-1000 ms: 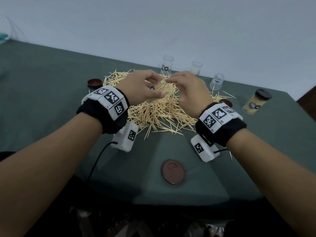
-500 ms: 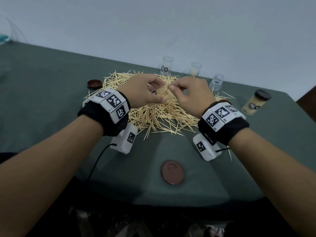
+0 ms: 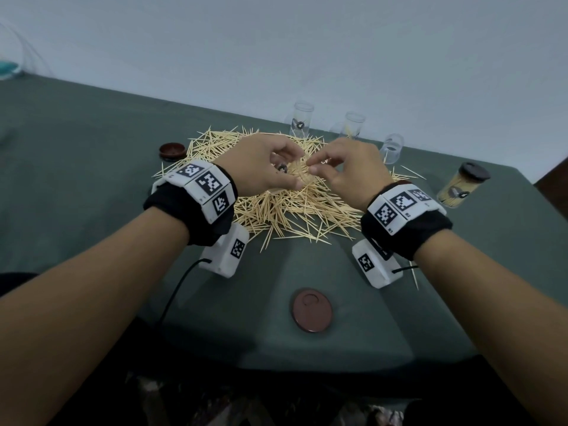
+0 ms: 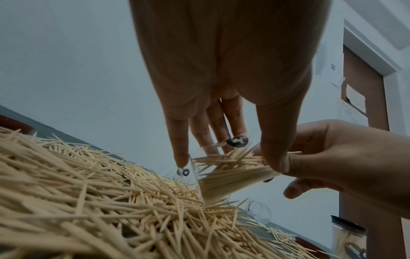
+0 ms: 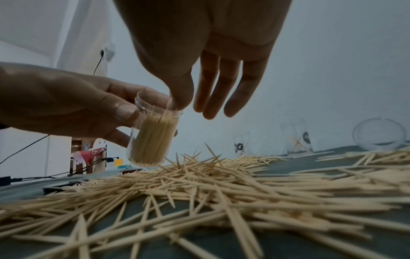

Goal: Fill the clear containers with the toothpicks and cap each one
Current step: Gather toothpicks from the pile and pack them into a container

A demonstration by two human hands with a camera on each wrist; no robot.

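Leftmost, the left hand (image 3: 264,167) grips a clear cylindrical plastic container (image 5: 153,135) packed with pale wooden toothpicks, tilted above the loose toothpick pile (image 3: 285,207) on the green-covered desk (image 3: 92,167). Beside it, the right hand (image 3: 350,170) pinches thumb and forefinger at the container's mouth, other fingers loosely extended.

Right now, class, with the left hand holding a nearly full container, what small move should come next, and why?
Probably the right hand should seat the last toothpicks inside the container that the left hand tilts: it looks packed but stays uncapped, with the right thumb at its rim.
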